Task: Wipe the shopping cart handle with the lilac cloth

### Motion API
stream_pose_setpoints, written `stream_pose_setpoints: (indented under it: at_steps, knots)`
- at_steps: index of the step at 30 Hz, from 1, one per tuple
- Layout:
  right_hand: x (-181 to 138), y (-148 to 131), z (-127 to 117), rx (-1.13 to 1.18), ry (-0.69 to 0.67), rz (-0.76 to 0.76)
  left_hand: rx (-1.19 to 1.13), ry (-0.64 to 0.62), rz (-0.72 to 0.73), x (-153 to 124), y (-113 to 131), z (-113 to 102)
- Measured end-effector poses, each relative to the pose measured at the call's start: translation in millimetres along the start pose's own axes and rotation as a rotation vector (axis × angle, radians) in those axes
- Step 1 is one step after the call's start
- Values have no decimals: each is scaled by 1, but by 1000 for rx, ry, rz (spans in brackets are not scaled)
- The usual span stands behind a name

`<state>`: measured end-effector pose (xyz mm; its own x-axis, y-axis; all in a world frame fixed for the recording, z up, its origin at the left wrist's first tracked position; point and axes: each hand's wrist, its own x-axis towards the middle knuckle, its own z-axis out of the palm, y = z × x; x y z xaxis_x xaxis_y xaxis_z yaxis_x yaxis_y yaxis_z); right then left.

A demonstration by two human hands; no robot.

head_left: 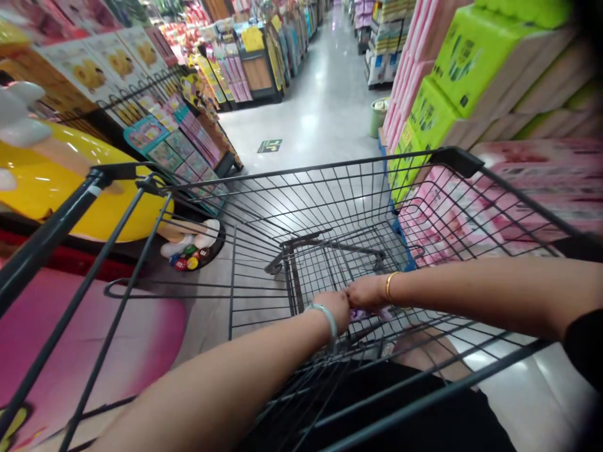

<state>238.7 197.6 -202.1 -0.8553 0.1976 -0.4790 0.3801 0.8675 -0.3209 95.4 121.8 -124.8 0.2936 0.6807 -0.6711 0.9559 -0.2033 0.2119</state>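
Observation:
A dark wire shopping cart (306,172) surrounds both my arms, which reach down into its basket. My left hand (333,309), with a pale green bangle at the wrist, is closed. Against it, knuckles nearly touching, is my right hand (370,292), also closed, with a gold bracelet behind it. Just under the hands shows a small purple patterned item (360,314), mostly hidden. Whether either hand grips it, I cannot tell, since the fingertips are turned away. The wire grid of the cart lies beneath.
Green-wrapped packs (464,56) and pink packs (443,220) are stacked close along the cart's right side. A yellow figure (113,207) on a pink base (108,339) stands on the left. Ahead are a display rack (176,154), a green bin (377,118) and a shiny aisle floor (308,119).

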Motion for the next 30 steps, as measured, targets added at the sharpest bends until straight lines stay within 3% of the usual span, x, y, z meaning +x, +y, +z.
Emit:
stream_pose_setpoints:
  at_steps: [6, 9, 12, 17, 18, 22, 23, 27, 30]
  knots:
    - [-22, 34, -4, -30, 101, 243, -121, 96, -141, 68, 0, 18]
    - [-30, 32, 1, -10, 17, 108, -167, 84, -127, 85, 0, 30]
    - [-33, 46, -1, -3, -34, 5, -198, 75, -86, 89, 5, 46]
    - [-42, 85, -8, 5, 94, 371, -218, 76, -44, 84, 9, 59]
    - [-46, 86, -6, 15, 103, 389, -223, 74, -30, 83, 8, 60]
    - [-66, 80, 2, 73, -51, 164, -256, 73, 0, 83, 4, 57]
    - [-71, 82, 2, 86, -76, 166, -266, 71, 4, 83, 4, 57]
    - [-89, 100, -4, 113, 44, 528, -310, 64, -17, 84, 8, 57]
    - [-95, 105, -4, 141, 62, 569, -377, 71, -59, 83, 11, 59]
